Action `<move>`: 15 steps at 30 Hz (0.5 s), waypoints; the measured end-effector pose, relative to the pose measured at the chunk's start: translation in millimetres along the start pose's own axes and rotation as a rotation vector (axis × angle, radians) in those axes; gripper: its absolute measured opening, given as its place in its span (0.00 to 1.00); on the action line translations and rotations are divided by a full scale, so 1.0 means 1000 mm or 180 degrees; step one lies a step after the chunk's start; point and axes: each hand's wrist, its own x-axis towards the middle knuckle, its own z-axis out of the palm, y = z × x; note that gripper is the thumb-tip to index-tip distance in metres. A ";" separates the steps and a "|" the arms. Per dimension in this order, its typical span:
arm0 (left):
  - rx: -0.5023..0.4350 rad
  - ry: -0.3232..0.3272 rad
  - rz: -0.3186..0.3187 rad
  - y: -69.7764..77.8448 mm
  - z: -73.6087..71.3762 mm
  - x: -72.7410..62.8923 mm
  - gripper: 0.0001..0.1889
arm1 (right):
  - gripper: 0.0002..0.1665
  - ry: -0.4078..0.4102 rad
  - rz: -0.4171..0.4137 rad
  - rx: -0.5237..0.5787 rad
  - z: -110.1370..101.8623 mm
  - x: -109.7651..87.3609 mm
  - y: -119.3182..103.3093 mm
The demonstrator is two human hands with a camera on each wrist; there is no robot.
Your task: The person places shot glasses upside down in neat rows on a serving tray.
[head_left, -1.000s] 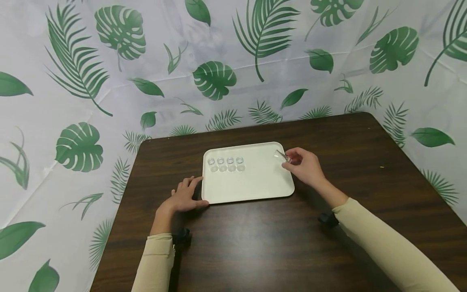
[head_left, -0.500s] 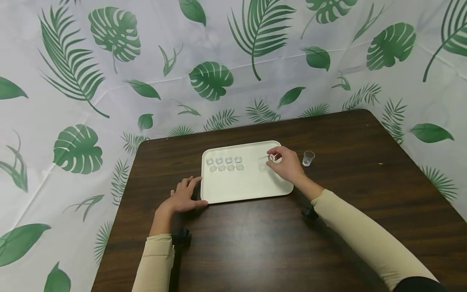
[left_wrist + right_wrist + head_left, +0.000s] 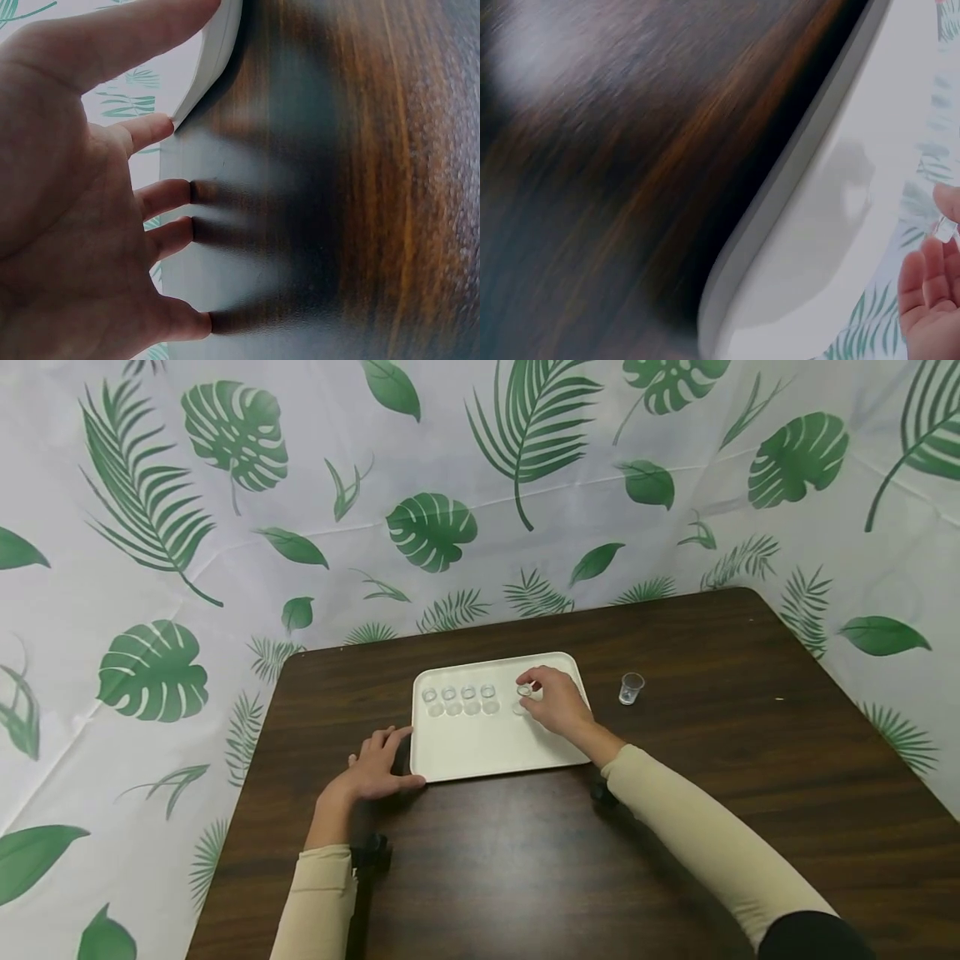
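My right hand (image 3: 558,703) pinches a small clear cup (image 3: 524,691) between thumb and fingers, over the right half of a white tray (image 3: 480,752). Left of that cup, several more small clear cups (image 3: 468,693) stand in a row on the tray. My left hand (image 3: 371,774) is spread at the tray's left end, its thumb and index finger at the rim. In the left wrist view, the other fingertips (image 3: 180,229) rest on the table. At the right edge of the right wrist view, only part of the right hand (image 3: 934,292) and a bit of the pinched cup show.
One more clear cup (image 3: 632,688) stands on the dark wood table (image 3: 720,693), right of the tray. A white cloth with green leaf prints (image 3: 322,485) hangs behind the table and along its sides.
A second ago my right hand held clear cups at the tray's right edge. One cup now stands on the table there, and the hand has carried another leftward. My left hand stays put.
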 end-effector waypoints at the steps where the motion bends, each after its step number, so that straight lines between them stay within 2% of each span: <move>1: 0.0000 0.0003 0.0001 0.000 0.000 0.000 0.49 | 0.16 -0.0026 -0.0019 -0.0022 0.002 0.001 -0.001; 7: -0.0017 -0.0006 -0.0005 -0.001 0.003 -0.002 0.50 | 0.14 -0.0081 -0.0076 -0.0046 0.011 0.004 -0.006; 15: -0.0013 0.0005 -0.0007 -0.001 0.002 -0.003 0.50 | 0.11 -0.0023 -0.0162 -0.0048 0.017 0.005 -0.009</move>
